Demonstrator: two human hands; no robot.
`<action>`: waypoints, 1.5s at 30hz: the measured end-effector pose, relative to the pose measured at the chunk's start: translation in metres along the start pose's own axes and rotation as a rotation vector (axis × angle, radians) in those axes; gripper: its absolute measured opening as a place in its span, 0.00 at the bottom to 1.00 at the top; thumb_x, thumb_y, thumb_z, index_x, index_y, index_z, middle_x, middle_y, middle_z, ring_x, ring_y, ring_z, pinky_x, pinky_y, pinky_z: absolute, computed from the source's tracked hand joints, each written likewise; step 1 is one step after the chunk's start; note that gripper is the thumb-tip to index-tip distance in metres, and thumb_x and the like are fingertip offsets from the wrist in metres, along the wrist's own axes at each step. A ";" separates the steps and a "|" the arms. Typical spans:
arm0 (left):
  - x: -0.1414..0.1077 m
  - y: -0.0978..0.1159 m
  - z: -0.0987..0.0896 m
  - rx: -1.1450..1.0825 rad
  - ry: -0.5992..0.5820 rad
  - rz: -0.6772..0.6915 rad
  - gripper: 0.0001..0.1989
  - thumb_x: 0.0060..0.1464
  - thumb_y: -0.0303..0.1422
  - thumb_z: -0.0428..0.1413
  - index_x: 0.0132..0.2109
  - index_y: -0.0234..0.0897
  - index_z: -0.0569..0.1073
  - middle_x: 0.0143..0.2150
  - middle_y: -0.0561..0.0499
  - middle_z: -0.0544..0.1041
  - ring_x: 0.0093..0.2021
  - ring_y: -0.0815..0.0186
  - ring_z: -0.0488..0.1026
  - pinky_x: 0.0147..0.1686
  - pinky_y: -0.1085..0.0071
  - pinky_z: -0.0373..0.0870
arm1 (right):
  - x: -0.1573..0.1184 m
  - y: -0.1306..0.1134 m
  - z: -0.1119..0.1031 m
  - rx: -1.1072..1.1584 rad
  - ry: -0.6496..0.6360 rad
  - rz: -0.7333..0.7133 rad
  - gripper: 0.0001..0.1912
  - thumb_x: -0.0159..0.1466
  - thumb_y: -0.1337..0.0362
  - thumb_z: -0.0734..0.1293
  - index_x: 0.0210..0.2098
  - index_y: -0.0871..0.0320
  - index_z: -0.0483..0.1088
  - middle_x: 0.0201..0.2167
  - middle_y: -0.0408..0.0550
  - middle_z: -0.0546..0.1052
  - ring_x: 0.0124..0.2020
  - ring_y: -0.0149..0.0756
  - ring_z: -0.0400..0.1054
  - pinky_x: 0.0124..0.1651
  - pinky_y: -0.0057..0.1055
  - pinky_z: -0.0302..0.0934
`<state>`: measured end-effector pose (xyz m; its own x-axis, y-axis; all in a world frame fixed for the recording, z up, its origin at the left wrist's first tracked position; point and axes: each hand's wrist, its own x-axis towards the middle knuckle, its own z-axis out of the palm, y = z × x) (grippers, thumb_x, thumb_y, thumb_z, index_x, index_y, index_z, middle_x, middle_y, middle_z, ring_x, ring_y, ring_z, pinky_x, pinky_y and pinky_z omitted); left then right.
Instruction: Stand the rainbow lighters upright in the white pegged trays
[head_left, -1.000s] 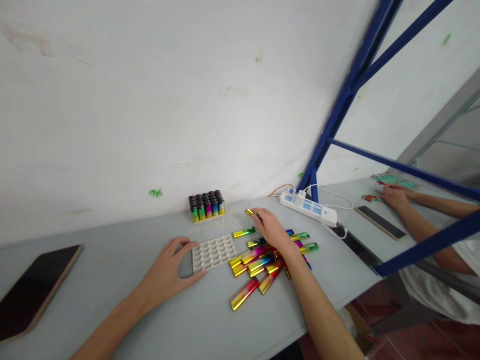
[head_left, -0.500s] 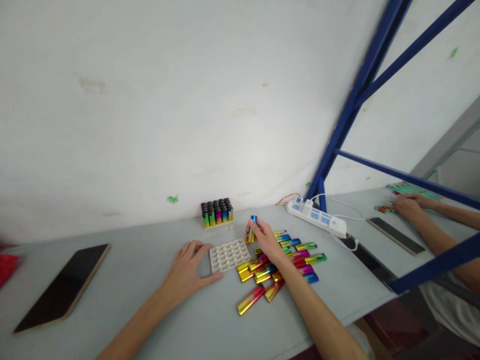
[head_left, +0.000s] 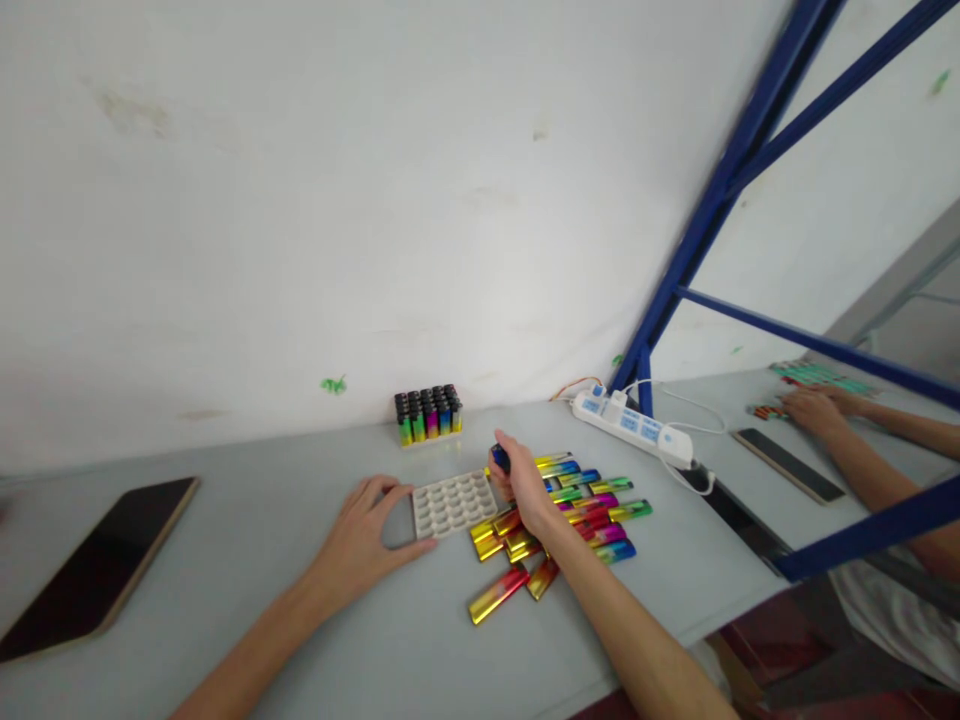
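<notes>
My left hand [head_left: 366,535] lies spread at the left edge of a white tray [head_left: 453,503], thumb and fingers apart around its near corner. Rows of small hollows show in the tray. Closed round a lighter [head_left: 500,459], my right hand [head_left: 523,488] is just above the tray's right end. Only the lighter's dark blue upper end shows, with the thumb at its top; the fingers hide the rest. Beneath and right of that hand lies a loose pile of shiny lighters [head_left: 498,594] in gold, red, blue, green and magenta.
Against the wall stands a filled block of black-topped lighters [head_left: 430,416]. A power strip [head_left: 632,430] with cables lies at the back right, beside a blue metal frame [head_left: 694,235]. A dark flat panel [head_left: 101,565] rests at left. Beyond the frame, another person's hands [head_left: 814,408] are at work.
My right hand has turned its lighter so that the thumb now sits at the top and less of the body shows. The left hand stays by the tray. The view has shifted slightly.
</notes>
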<state>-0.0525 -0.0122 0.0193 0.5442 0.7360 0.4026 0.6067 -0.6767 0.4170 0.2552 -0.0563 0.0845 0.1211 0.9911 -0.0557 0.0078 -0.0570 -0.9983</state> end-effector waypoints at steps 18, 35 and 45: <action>0.002 0.005 -0.003 -0.038 -0.078 -0.008 0.38 0.64 0.67 0.77 0.69 0.49 0.88 0.64 0.43 0.86 0.65 0.40 0.82 0.73 0.45 0.83 | -0.004 0.006 0.003 -0.109 -0.119 -0.177 0.37 0.79 0.22 0.65 0.54 0.50 0.78 0.31 0.38 0.74 0.31 0.39 0.71 0.39 0.36 0.71; 0.008 0.009 -0.004 -0.130 -0.097 -0.060 0.38 0.60 0.62 0.82 0.68 0.48 0.92 0.63 0.43 0.89 0.65 0.40 0.82 0.73 0.45 0.82 | 0.007 0.017 0.039 -0.339 -0.171 -0.359 0.15 0.83 0.46 0.76 0.55 0.49 0.80 0.48 0.50 0.93 0.47 0.48 0.92 0.54 0.40 0.85; 0.007 0.004 -0.003 -0.120 -0.075 -0.019 0.36 0.61 0.63 0.82 0.65 0.47 0.92 0.61 0.44 0.89 0.63 0.41 0.83 0.71 0.45 0.84 | 0.012 0.020 0.042 -0.818 -0.172 -0.616 0.11 0.84 0.58 0.82 0.62 0.52 0.87 0.58 0.58 0.92 0.61 0.54 0.88 0.67 0.46 0.80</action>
<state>-0.0479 -0.0098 0.0265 0.5777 0.7451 0.3333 0.5462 -0.6563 0.5205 0.2150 -0.0400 0.0632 -0.2749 0.8764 0.3955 0.6997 0.4644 -0.5429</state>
